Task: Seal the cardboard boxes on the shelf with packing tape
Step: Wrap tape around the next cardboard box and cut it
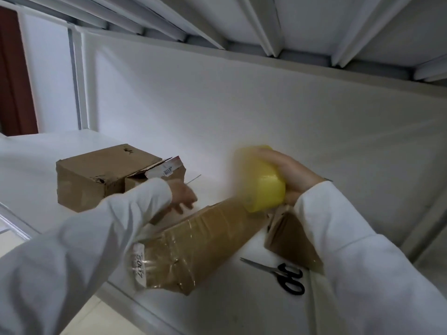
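1. Boxes sit on the white shelf (72, 146). A closed brown box (96, 177) is at the back left, and a smaller box (154, 175) with one flap up touches its right side. What is inside cannot be seen.
2. In front, a long box (193, 245) covered in shiny tape lies flat. Its long side runs from near left to far right.
3. The right hand (287, 175) grips a blurry yellow tape roll (263, 180) above that box's far end.
4. The left hand (182, 194) reaches over the long box with fingers loose and holds nothing.
5. Black scissors (285, 274) lie on the shelf beside another box (292, 240), under the right sleeve (362, 267).
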